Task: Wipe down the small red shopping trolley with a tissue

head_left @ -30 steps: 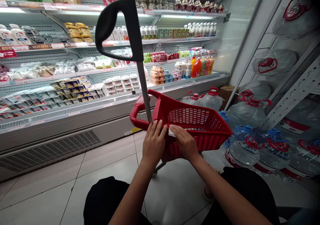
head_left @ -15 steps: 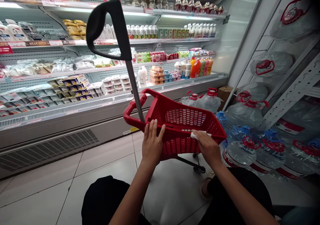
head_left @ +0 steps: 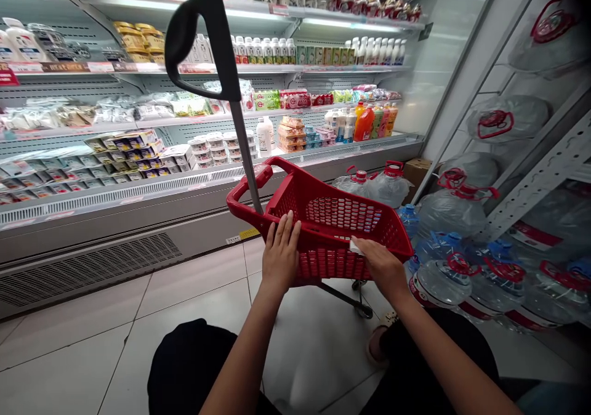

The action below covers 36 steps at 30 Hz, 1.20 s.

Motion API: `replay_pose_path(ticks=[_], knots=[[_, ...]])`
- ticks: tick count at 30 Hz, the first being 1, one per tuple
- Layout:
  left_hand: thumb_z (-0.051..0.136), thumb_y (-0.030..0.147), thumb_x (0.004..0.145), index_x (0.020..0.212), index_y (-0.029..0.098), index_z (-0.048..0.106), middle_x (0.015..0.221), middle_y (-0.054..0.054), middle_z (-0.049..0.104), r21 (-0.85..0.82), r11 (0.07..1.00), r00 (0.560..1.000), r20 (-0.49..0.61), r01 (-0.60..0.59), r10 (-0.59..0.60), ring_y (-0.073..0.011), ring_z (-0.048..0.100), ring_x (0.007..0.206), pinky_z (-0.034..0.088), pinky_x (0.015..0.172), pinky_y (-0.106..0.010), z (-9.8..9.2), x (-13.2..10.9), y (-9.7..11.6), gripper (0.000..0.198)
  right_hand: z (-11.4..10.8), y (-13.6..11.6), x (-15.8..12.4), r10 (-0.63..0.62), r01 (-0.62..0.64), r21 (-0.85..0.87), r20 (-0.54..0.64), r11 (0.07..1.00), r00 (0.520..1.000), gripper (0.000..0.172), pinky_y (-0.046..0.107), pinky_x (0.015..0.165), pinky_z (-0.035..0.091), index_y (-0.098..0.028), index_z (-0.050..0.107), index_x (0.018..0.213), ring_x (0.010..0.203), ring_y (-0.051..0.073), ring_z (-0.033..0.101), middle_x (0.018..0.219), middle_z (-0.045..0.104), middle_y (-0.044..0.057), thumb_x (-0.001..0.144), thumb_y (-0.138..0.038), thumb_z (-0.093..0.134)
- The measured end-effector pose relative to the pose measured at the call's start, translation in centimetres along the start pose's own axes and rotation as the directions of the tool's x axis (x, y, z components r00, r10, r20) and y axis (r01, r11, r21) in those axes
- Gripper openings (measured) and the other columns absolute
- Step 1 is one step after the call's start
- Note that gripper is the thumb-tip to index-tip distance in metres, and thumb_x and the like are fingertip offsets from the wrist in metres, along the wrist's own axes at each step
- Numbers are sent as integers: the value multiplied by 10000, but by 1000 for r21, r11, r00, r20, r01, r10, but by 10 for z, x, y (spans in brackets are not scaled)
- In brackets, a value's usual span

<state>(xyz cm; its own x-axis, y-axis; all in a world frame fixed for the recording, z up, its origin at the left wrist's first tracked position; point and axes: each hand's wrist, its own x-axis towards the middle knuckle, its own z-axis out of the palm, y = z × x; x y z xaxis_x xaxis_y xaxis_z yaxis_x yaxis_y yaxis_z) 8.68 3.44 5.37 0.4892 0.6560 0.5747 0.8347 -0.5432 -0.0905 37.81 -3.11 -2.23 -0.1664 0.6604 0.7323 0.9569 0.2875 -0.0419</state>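
A red plastic shopping basket on wheels [head_left: 332,264] stands in front of me, with a grey pole and a black handle [head_left: 216,45] rising from its left end. My left hand [head_left: 280,255] lies on the basket's near side by the rim, fingers stretched out and holding nothing. Farther right on the same rim, my right hand [head_left: 381,267] presses a small white cloth or tissue [head_left: 355,246] against the red plastic. Most of that white piece is hidden under my fingers.
Behind the basket runs a refrigerated display case [head_left: 138,212] stocked with yogurts, bottles and packs. Large water bottles [head_left: 443,279] with red handles crowd the floor at right, beside a white perforated rack post [head_left: 545,169]. A cardboard box [head_left: 415,172] sits behind them.
My right hand has slid slightly left along the rim with the white piece, less of which now shows. The basket has shifted a little left. My left hand stays on the rim.
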Motion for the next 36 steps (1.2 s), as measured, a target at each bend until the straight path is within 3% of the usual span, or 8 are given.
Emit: replay_pose_path(ticks=[5, 11, 16, 23, 26, 29, 33, 36], knots=[[521, 64, 865, 1602, 101, 400, 1723, -120, 220, 8, 996, 996, 1, 84, -84, -334, 114, 1615, 176, 1316, -594, 6, -1, 12, 747, -16, 20, -28, 83, -84, -107, -10, 991, 996, 561, 441, 1076, 563, -252, 496, 1562, 1250, 253, 684, 1390, 698, 47, 1024, -120, 406], [554, 82, 854, 1639, 180, 350, 1743, -29, 178, -15, 1000, 1000, 5, -1, 1, -389, -49, 1603, 212, 1293, -649, 24, -5, 42, 817, 16, -43, 29, -43, 43, 23, -19, 999, 999, 632, 436, 1141, 518, -235, 461, 1584, 1320, 234, 637, 1474, 634, 55, 984, -50, 384], [559, 100, 846, 1655, 262, 314, 1745, 11, 164, -5, 1000, 999, 21, -27, 27, -378, -6, 1614, 144, 1293, -673, 26, -4, 33, 860, 33, -63, 55, -59, 61, 94, -19, 994, 998, 650, 432, 1121, 534, -220, 465, 1581, 1306, 238, 643, 1473, 636, 65, 961, -37, 396], [568, 105, 827, 1650, 282, 317, 1726, -14, 254, -31, 999, 999, 35, 12, -11, -356, 84, 1620, 48, 1283, -694, 18, 0, 11, 878, 0, 1, -9, 6, -6, 20, 4, 1000, 1000, 613, 452, 1148, 509, -266, 420, 1603, 1329, 233, 629, 1468, 642, 35, 1027, -65, 367], [542, 121, 854, 1637, 197, 344, 1725, -74, 253, -26, 997, 996, 61, 67, -65, -326, 160, 1614, 55, 1298, -650, 17, 1, 14, 811, -16, 18, -40, 48, -49, -24, -4, 999, 999, 616, 457, 1135, 523, -289, 372, 1626, 1326, 241, 633, 1470, 640, 30, 1041, -98, 402], [553, 158, 867, 1623, 117, 354, 1727, -134, 229, -36, 996, 993, 88, 82, -78, -317, 190, 1609, 119, 1313, -586, 21, 0, 28, 783, -24, 16, -53, 41, -42, -60, -16, 997, 999, 664, 451, 1144, 516, -316, 321, 1644, 1334, 235, 628, 1497, 615, 15, 1032, -80, 421], [606, 143, 811, 1614, 176, 396, 1742, -69, 211, -93, 995, 997, 72, 25, -19, -388, 63, 1613, 190, 1298, -610, 36, -6, 47, 831, -13, -14, -27, -53, 53, -10, -1, 999, 999, 691, 417, 1156, 508, -300, 303, 1651, 1356, 209, 609, 1533, 577, 19, 1017, -32, 364], [612, 122, 787, 1605, 187, 412, 1741, -72, 216, -113, 993, 998, 55, 20, -14, -402, 46, 1611, 183, 1296, -627, 42, -9, 46, 844, 5, -41, 10, -129, 128, 49, 15, 991, 992, 658, 399, 1158, 509, -259, 369, 1628, 1352, 205, 612, 1539, 570, 39, 1011, -30, 373]])
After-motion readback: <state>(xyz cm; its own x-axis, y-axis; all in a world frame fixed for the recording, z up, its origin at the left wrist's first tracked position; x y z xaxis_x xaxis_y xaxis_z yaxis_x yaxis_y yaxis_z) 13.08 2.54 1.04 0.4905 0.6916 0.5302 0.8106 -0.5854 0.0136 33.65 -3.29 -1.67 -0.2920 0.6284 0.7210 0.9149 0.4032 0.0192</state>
